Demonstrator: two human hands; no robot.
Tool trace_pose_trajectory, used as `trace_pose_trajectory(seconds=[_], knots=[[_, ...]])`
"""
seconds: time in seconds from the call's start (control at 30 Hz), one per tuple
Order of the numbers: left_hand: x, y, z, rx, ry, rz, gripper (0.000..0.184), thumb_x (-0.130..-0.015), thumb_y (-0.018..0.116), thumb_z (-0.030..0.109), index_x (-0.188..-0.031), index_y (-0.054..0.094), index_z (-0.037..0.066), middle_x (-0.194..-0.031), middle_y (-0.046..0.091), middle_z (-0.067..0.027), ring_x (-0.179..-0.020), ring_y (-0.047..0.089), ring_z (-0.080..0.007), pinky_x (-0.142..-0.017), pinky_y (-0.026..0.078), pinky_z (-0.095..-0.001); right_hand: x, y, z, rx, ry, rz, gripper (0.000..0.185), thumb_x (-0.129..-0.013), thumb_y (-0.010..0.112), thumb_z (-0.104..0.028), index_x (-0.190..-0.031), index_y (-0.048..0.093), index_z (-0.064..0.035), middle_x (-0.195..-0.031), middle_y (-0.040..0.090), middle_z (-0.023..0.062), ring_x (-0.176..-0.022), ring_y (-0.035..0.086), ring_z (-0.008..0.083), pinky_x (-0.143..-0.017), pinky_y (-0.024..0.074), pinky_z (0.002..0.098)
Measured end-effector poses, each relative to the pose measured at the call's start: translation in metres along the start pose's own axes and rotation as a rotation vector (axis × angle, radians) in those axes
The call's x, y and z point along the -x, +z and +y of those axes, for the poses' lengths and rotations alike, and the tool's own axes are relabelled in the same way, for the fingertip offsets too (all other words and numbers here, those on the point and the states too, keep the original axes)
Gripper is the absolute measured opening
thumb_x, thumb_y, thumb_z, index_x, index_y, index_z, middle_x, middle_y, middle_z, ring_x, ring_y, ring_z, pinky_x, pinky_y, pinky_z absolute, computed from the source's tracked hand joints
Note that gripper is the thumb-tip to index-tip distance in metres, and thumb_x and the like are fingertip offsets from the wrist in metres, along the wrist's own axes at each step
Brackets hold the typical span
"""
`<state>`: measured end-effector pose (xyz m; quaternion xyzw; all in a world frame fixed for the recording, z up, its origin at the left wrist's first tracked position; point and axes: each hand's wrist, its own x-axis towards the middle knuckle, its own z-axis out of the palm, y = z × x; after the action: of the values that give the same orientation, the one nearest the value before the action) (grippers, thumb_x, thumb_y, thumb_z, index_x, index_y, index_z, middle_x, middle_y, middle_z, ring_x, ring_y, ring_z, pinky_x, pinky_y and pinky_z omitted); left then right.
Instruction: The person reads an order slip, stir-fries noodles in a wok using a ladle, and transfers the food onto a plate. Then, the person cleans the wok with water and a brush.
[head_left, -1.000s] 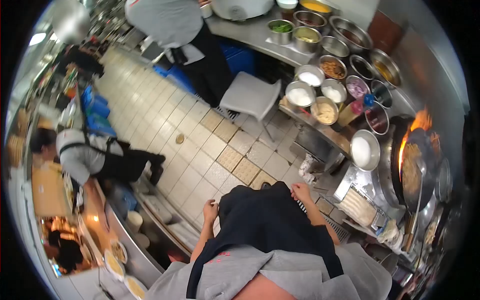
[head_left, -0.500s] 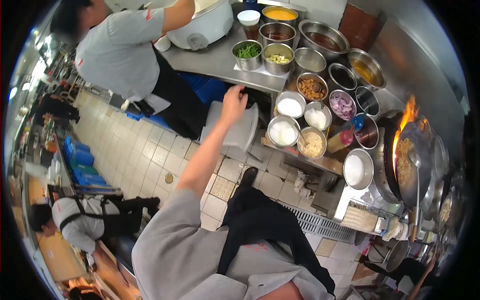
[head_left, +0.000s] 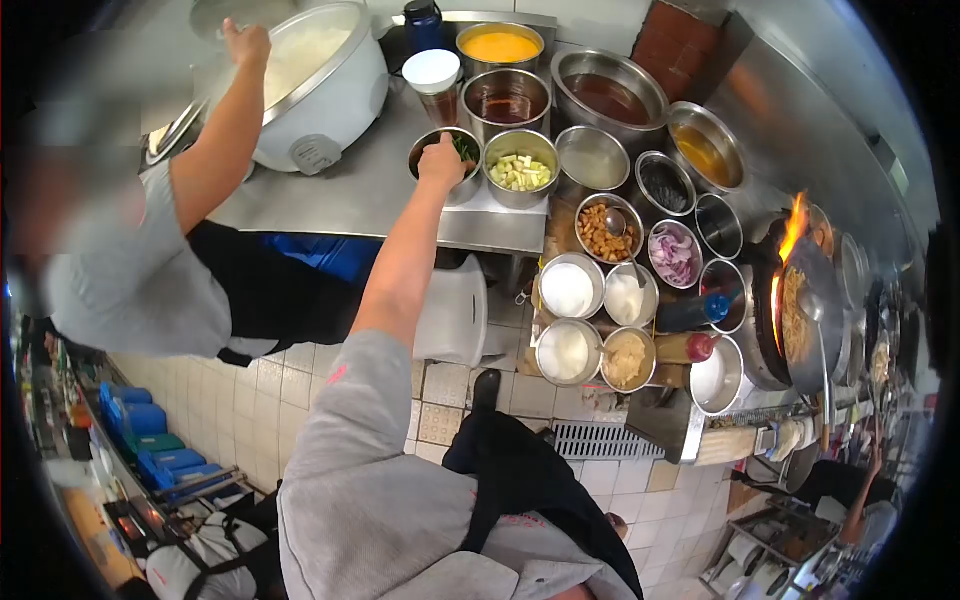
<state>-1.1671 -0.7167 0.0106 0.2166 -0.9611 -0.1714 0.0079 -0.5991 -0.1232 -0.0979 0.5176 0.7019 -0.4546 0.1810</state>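
Over round metal pot (head_left: 424,153), left hand (head_left: 441,164) curled at leafy greens (head_left: 464,150), right hand (head_left: 618,525) barely visible; grips unclear.

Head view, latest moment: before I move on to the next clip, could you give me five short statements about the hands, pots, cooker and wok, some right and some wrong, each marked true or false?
1. The wearer's left hand is at the pot of greens. True.
2. The purple onion is nearer that hand than the pale cut vegetables are. False: the pale cut vegetables are right beside the pot of greens, the purple onion farther off.
3. Flames rise at the edge of the wok. True.
4. The large white cooker is shut. False: it stands open, its pale contents showing.
5. A red-topped bottle is among the pots. True.
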Motion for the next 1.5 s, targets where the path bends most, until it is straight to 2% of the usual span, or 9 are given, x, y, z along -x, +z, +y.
trace_pose_trajectory(seconds=[0.1, 0.13, 0.27, 0.6, 0.73, 1.0, 1.2, 1.3, 1.5], knots=[[-0.014, 0.018, -0.012, -0.016, 0.094, 0.131, 0.027, -0.084, 0.054, 0.011, -0.109, 0.058, 0.003, -0.102, 0.063, -0.0270, -0.096, 0.063, -0.0393, -0.083, 0.052, -0.0440, 0.006, 0.009, 0.012, 0.053, 0.014, 0.026, 0.028, -0.086, 0.057, -0.014, -0.107, 0.059, 0.0048, -0.069, 0.062, 0.0145, -0.050, 0.060, 0.0205, -0.039, 0.0457, 0.0305], [-0.014, 0.016, -0.016, -0.028, 0.133, 0.138, 0.023, -0.083, 0.053, 0.008, -0.103, 0.061, 0.003, -0.098, 0.064, -0.0262, -0.094, 0.064, -0.0392, -0.082, 0.052, -0.0444, -0.060, 0.011, 0.106, -0.113, 0.058, -0.020, 0.027, -0.084, 0.060, -0.015, -0.102, 0.062, 0.0056, -0.069, 0.064, 0.0138, -0.052, 0.061, 0.0198, -0.044, 0.0475, 0.0304], [-0.007, -0.002, -0.026, 0.055, 0.171, 0.246, 0.017, -0.078, 0.054, 0.004, -0.085, 0.069, 0.003, -0.090, 0.066, -0.0226, -0.087, 0.065, -0.0389, -0.080, 0.052, -0.0457, -0.101, 0.033, 0.200, 0.170, -0.276, -0.003, 0.023, -0.081, 0.063, -0.013, -0.088, 0.066, 0.0082, -0.066, 0.065, 0.0116, -0.056, 0.062, 0.0182, -0.056, 0.0489, 0.0282], [0.025, -0.030, -0.026, 0.296, 0.361, 0.409, 0.016, -0.077, 0.059, 0.006, -0.087, 0.071, 0.003, -0.083, 0.066, -0.0222, -0.080, 0.064, -0.0398, -0.077, 0.052, -0.0462, -0.068, 0.052, 0.150, -0.059, -0.219, -0.073, 0.025, -0.083, 0.061, -0.013, -0.094, 0.064, 0.0095, -0.068, 0.064, 0.0144, -0.056, 0.063, 0.0211, -0.051, 0.0511, 0.0308], [0.013, -0.021, -0.030, 0.271, 0.389, 0.440, 0.015, -0.077, 0.060, 0.006, -0.087, 0.071, 0.001, -0.084, 0.066, -0.0224, -0.079, 0.064, -0.0397, -0.075, 0.052, -0.0453, 0.026, 0.053, 0.011, 0.024, -0.026, -0.031, 0.029, -0.088, 0.058, -0.014, -0.106, 0.059, 0.0092, -0.068, 0.062, 0.0157, -0.050, 0.062, 0.0220, -0.039, 0.0491, 0.0310], [0.019, -0.036, -0.031, 0.416, 0.343, 0.504, 0.017, -0.077, 0.066, 0.008, -0.092, 0.070, 0.001, -0.086, 0.067, -0.0219, -0.078, 0.066, -0.0364, -0.074, 0.051, -0.0390, 0.030, 0.054, 0.045, -0.067, -0.005, -0.068, 0.029, -0.085, 0.060, -0.010, -0.107, 0.059, 0.0092, -0.071, 0.063, 0.0150, -0.053, 0.062, 0.0204, -0.045, 0.0512, 0.0301], [0.028, -0.042, -0.029, 0.390, 0.315, 0.513, 0.018, -0.078, 0.064, 0.005, -0.094, 0.070, 0.001, -0.084, 0.066, -0.0227, -0.079, 0.066, -0.0371, -0.072, 0.051, -0.0401, -0.039, 0.056, 0.197, 0.220, -0.200, -0.007, 0.025, -0.085, 0.062, -0.012, -0.097, 0.063, 0.0095, -0.070, 0.065, 0.0141, -0.059, 0.064, 0.0193, -0.050, 0.0515, 0.0286], [0.030, -0.037, -0.024, 0.353, 0.343, 0.472, 0.021, -0.078, 0.063, 0.004, -0.098, 0.069, 0.000, -0.085, 0.066, -0.0234, -0.079, 0.065, -0.0383, -0.073, 0.051, -0.0410, -0.050, 0.054, 0.223, 0.024, -0.123, -0.062, 0.028, -0.086, 0.062, -0.014, -0.101, 0.062, 0.0093, -0.070, 0.065, 0.0148, -0.057, 0.064, 0.0196, -0.049, 0.0508, 0.0286], [0.043, -0.041, -0.015, 0.268, 0.442, 0.485, 0.020, -0.078, 0.063, 0.004, -0.096, 0.068, 0.001, -0.086, 0.066, -0.0235, -0.079, 0.065, -0.0391, -0.074, 0.051, -0.0430, 0.030, 0.042, 0.078, -0.040, 0.030, -0.060, 0.027, -0.089, 0.059, -0.015, -0.106, 0.058, 0.0053, -0.071, 0.063, 0.0132, -0.052, 0.062, 0.0188, -0.040, 0.0495, 0.0291]])
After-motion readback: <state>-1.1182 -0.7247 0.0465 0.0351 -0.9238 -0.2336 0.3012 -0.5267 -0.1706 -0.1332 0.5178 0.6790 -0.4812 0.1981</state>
